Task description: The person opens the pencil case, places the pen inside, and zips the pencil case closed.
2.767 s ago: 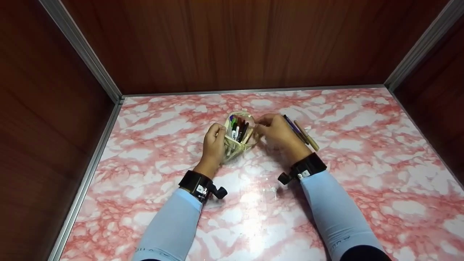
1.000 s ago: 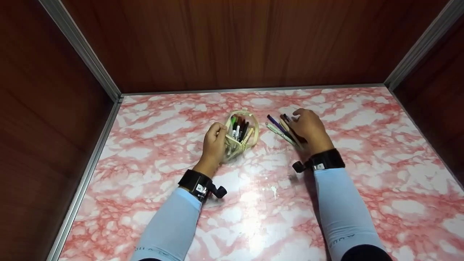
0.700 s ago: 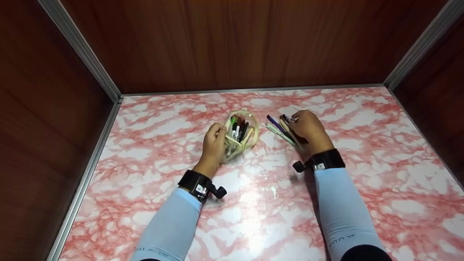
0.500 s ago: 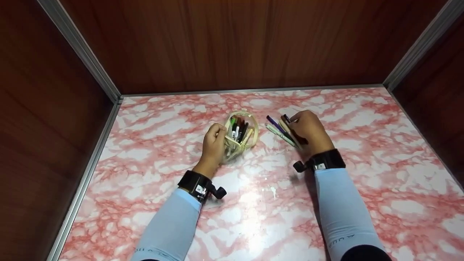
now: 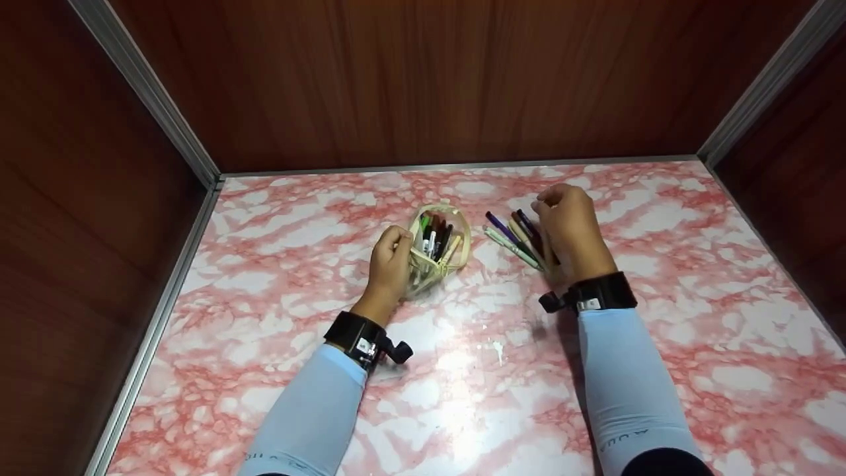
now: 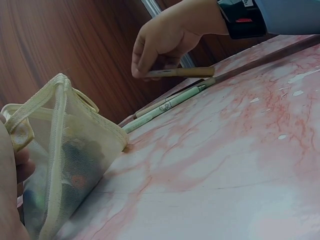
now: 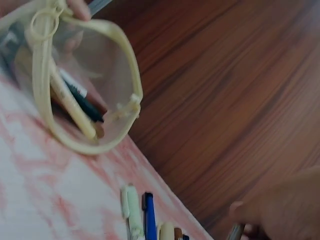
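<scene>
1. The left hand (image 5: 390, 258) pinches the near-left edge of the mesh pouch (image 6: 87, 150), thumb outside the mesh, I'd say to steady the limp cloth and hold its mouth apart
2. The pouch seems to rest on the table (image 5: 436, 390), left of the loose pens, tipped so its wide mouth faces up and away from the person; that leaning probably lets the pens inside (image 5: 441, 241) lie together along the bottom
3. The pouch's zip is undone, its pull ring (image 7: 45, 24) hanging near the left fingers, which would explain how wide the rim gapes
4. The right hand (image 5: 570, 218) grips a tan pen (image 6: 192, 72) by one end between thumb and fingers, leaving most of its length sticking out; it looks raised above the other pens, though I cannot tell if its free end touches anything
5. Just beside that hand, a light green pen (image 5: 512, 248), a purple pen (image 5: 499, 225), a cream pen (image 7: 167, 231) and a dark pen (image 5: 527, 221) lie roughly side by side, close enough to the pouch that the right arm has little way to travel between
6. Both forearms come in from the near side, well apart, so neither seems to block the pouch's mouth
</scene>
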Available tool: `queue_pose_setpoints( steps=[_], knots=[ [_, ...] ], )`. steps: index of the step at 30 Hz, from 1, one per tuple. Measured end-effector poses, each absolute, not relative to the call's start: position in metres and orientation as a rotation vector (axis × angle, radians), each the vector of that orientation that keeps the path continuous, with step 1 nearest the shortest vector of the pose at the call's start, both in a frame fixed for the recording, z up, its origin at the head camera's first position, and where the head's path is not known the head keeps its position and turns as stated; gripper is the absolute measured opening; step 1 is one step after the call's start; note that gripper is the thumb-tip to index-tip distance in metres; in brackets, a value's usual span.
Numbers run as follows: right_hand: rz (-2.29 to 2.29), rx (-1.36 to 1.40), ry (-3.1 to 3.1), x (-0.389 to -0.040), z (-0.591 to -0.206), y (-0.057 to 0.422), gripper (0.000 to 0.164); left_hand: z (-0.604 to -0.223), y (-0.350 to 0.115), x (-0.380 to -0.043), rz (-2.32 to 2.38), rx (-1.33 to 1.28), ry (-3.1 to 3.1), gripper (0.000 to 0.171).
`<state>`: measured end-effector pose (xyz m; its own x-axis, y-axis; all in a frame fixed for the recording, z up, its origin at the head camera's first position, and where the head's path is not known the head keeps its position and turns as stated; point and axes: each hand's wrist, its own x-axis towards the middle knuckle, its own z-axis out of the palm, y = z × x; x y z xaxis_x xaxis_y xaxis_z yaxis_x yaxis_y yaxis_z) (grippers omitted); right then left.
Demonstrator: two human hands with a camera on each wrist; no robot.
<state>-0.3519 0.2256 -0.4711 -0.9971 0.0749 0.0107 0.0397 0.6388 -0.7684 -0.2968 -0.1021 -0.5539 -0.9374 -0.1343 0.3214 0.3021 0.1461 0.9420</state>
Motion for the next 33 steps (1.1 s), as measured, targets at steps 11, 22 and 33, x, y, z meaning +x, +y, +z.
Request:
queue_pose_setpoints(
  steps=[11,22,33],
  knots=[
    [1.687,-0.047,-2.411,-0.355,-0.466,0.206,0.023,-0.557,-0.104,-0.297,-1.868,-0.130,-2.095,0.019],
    [2.068,-0.059,-2.052,-0.355,-0.477,0.169,0.013,-0.562,-0.103,-0.300,-1.868,-0.170,-2.073,0.018],
    [2.229,-0.132,-1.918,-0.351,-0.496,0.135,0.016,-0.562,-0.104,-0.300,-1.832,-0.220,-2.061,0.020]
  ],
)
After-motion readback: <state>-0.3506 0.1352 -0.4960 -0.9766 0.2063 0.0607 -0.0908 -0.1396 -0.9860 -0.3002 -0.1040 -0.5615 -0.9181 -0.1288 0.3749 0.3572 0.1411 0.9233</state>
